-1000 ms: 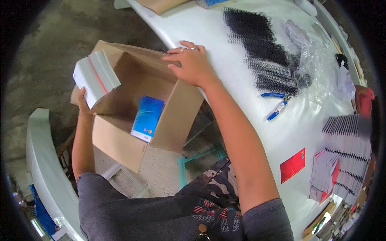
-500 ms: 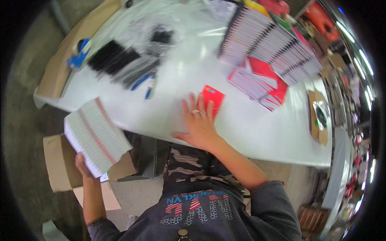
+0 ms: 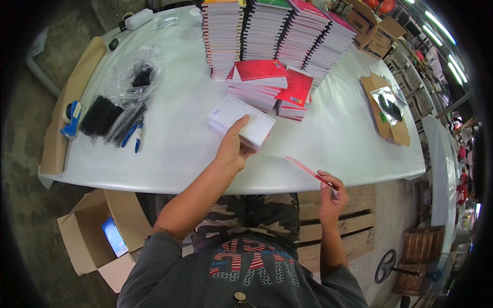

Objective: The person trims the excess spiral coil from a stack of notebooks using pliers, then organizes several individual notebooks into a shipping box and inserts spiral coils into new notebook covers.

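My left hand grips a thick block of white ruled pages, thumb on top, above the table. The block is just in front of the piles of red-covered notebooks. Lower right, at the table's near edge, my right hand pinches a thin red cover, seen nearly edge-on. Beyond the red piles rise several tall stacks of bound notebooks with black combs along their edges.
Black binding combs, blue pens, crumpled clear plastic and a blue tape dispenser lie at the left. A flat carton with a plastic bag sits at the right. An open box stands below the table's left.
My left hand has carried the page block from beside the table, above the open box, to over the table. My right hand has picked up the red cover and moved right and nearer.
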A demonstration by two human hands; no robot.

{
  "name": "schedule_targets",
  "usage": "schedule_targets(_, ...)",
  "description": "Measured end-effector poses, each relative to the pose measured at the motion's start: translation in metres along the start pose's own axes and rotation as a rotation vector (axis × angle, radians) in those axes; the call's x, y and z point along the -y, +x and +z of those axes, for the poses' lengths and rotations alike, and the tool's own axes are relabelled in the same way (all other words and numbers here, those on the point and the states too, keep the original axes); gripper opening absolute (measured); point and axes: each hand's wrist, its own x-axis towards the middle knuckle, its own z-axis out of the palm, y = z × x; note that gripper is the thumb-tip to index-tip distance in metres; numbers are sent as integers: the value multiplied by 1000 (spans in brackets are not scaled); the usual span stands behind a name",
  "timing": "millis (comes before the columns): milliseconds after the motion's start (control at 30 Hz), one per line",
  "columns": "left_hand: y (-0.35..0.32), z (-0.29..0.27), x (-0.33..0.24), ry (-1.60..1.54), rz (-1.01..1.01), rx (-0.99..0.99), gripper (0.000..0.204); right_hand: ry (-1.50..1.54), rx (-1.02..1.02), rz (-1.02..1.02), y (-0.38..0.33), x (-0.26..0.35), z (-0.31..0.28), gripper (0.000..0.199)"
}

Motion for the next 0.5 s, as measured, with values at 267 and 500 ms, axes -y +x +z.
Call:
schedule_targets(267,-22,11,9,-168,-169,-137,86,149,-109,-494,76,-11,18,17)
schedule_targets(500,-75,-15,5,1291,1375,46,77,-465,269,-558,126,-32,77,46)
